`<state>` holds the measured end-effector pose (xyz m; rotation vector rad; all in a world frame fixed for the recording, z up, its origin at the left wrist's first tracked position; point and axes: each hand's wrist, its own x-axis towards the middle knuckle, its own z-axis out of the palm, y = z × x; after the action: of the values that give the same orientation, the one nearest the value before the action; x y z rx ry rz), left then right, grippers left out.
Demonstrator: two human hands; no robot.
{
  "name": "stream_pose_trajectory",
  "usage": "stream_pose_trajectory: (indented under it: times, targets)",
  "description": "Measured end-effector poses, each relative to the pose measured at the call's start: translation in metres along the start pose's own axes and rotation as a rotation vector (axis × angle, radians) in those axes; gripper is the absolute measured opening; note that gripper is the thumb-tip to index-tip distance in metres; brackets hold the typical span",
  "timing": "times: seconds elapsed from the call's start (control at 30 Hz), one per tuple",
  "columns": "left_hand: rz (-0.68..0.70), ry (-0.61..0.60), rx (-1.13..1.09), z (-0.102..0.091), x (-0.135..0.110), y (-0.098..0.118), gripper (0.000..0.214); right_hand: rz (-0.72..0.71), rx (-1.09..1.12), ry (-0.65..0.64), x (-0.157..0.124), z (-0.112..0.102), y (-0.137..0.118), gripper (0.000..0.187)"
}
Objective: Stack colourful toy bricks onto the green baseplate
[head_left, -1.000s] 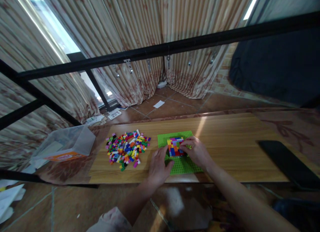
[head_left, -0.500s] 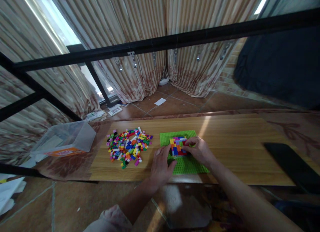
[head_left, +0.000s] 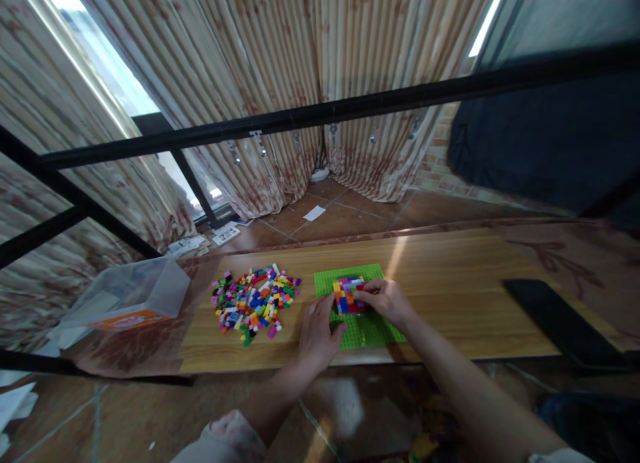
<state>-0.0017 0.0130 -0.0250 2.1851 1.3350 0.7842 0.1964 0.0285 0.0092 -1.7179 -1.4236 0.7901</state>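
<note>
A patch of multicoloured building bricks (head_left: 349, 295) is built up on a green studded baseplate (head_left: 370, 333). My left hand (head_left: 319, 333) lies over the plate's left side, fingertips at the patch's left edge and thumb spread away on the plate; it is open. From the right, my right hand (head_left: 390, 302) reaches in, thumb and index finger closed in a pinch at the patch's right side. Whatever lies between those fingertips is too small and covered to make out. Farther left, a heap of loose bricks (head_left: 257, 303) is spread on the wooden table (head_left: 440, 270).
A clear plastic box (head_left: 145, 293) with an orange label stands left of the table. A dark flat object (head_left: 565, 323) lies at the table's right end. Beyond the table runs a black metal bar (head_left: 300, 122), with striped curtains (head_left: 250, 50) behind it.
The camera view has shifted slightly, moving the scene a little left. My right fingers have straightened somewhat over the brick patch. My left hand stays beside it.
</note>
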Motion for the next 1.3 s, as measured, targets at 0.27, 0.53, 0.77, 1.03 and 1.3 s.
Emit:
stream_pose_trajectory:
  times: [0.27, 0.53, 0.77, 1.03, 1.3]
  targets:
    - [-0.016, -0.044, 0.002, -0.003, 0.005, 0.003, 0.066, 0.047, -0.153, 0.106, -0.007, -0.039, 0.011, 0.047]
    - [0.03, -0.008, 0.024, -0.027, -0.019, 0.009, 0.061, 0.004, -0.345, -0.014, -0.021, -0.064, 0.02, 0.047]
    - [-0.135, 0.213, 0.371, -0.086, -0.051, -0.032, 0.022, -0.027, -0.511, -0.14, -0.026, -0.073, 0.044, 0.043]
    - [-0.294, 0.155, 0.571, -0.087, -0.056, -0.04, 0.011, -0.136, -0.549, -0.235, -0.041, -0.066, 0.038, 0.031]
    - [-0.294, 0.188, 0.395, -0.092, -0.044, -0.024, 0.012, -0.14, -0.571, -0.248, -0.044, -0.067, 0.021, 0.029]
